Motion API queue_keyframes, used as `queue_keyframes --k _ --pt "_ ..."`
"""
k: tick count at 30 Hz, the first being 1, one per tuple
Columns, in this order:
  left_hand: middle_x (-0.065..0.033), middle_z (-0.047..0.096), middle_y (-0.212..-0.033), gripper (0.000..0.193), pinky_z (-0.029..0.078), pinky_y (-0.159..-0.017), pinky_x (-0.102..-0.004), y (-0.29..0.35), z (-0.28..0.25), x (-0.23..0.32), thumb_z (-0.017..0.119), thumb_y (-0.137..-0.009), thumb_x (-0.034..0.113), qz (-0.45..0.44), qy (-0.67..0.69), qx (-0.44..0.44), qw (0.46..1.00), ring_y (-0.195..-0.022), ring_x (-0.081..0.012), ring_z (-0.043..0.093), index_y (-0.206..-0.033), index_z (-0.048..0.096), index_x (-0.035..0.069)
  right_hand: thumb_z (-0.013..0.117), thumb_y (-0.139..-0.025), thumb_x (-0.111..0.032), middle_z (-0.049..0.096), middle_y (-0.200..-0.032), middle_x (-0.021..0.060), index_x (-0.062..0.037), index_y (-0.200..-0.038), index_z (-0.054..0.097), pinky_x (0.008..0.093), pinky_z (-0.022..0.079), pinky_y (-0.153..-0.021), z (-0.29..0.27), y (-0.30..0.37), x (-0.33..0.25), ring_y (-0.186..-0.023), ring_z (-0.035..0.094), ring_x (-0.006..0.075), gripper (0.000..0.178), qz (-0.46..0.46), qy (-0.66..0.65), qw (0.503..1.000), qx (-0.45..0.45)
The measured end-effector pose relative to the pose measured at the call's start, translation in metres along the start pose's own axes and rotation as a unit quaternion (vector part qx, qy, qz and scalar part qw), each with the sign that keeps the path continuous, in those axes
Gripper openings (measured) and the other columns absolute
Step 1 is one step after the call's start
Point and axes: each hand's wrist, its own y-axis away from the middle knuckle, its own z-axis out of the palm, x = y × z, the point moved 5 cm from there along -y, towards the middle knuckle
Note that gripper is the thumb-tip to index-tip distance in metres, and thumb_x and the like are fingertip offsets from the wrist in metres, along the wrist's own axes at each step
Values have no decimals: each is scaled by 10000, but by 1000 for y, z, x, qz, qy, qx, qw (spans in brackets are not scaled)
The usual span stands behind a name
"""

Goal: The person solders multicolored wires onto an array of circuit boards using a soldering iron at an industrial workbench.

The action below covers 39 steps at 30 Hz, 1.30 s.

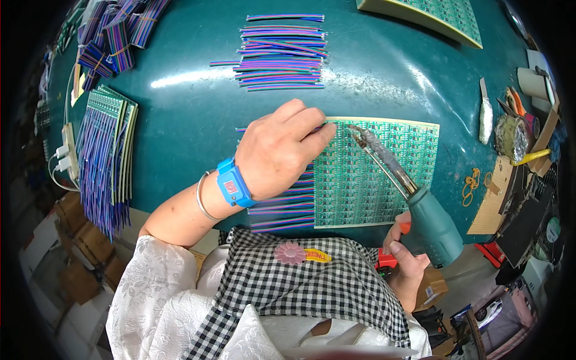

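Note:
A green circuit board panel point(384, 174) with rows of small parts lies flat before me. Flat multicoloured ribbon wires point(282, 213) run off its left edge. My left hand point(285, 144) is closed in a pinch at the panel's upper left corner; a ribbon wire point(240, 129) sticks out behind it in line with the fingertips, though the pinched part is mostly hidden. My right hand point(408, 252) grips a green soldering gun point(437, 231) by its handle. The gun's tip point(355, 128) is over the panel's top rows, just right of my left fingertips; contact is unclear.
Loose ribbon wires point(282, 57) lie in a pile beyond the panel. Wired boards point(108, 162) are stacked at left, near bundled wires point(120, 48) and a power strip point(69, 153). More panels point(444, 24) sit far right. A wrapped blade point(485, 114) and rubber bands point(471, 187) lie right.

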Motion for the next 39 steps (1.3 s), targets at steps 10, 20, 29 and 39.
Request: queue_keyframes --k 10,20,29,39 --pt "-71 630 -921 348 518 -591 -328 0 -1 -3 680 -651 -41 8 5 3 1000 -750 -213 598 -988 743 14 682 -655 2 586 -740 50 -2 -911 639 313 476 -588 -5 1 8 -633 558 165 259 -5 91 996 -22" --pt "-71 640 -931 345 528 -599 -329 0 -1 -3 675 -656 -48 6 11 0 1000 -760 -216 605 -986 744 20 698 -687 -43 531 -708 96 37 -998 533 300 467 -499 -3 0 6 -530 545 192 361 -54 68 995 -40" --pt "-69 639 -932 347 527 -603 -324 0 -1 -2 678 -656 -41 7 5 -4 1000 -764 -214 604 -993 740 17 719 -725 -57 526 -730 111 102 -1254 461 315 470 -440 -5 3 -1 -495 530 190 610 -34 -18 999 1" --pt "-71 625 -915 350 526 -630 -363 -9 -6 3 690 -664 -44 22 1 -4 1000 -779 -257 610 -1004 710 37 648 -804 -42 521 -737 105 78 -1335 401 314 497 -424 -63 10 -35 -493 515 179 598 -259 -197 945 28"
